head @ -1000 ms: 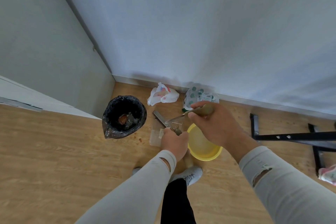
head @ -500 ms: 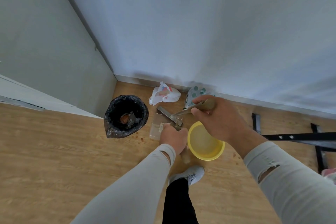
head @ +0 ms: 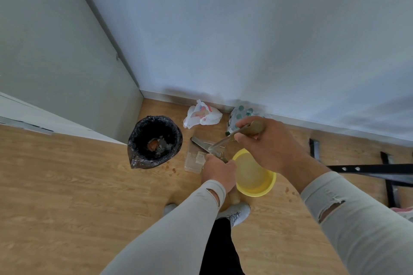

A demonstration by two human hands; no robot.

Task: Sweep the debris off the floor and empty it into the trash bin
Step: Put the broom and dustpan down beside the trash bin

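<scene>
Nearest, the left hand is curled round the lower part of a handle whose end is hidden under it, low over the wooden floor. Just right of it a yellow bowl sits on the floor; whether anything is in it is unclear. The right hand grips the olive top of a broom handle. Beyond the left hand a metal dustpan lies tilted next to a clear plastic tub. Small brown debris crumbs dot the floor beside the tub. Left of them stands the black-lined trash bin, holding an orange scrap and pale wrappers. Farthest, against the wall's skirting, lie a white plastic bag and a green-dotted bag.
</scene>
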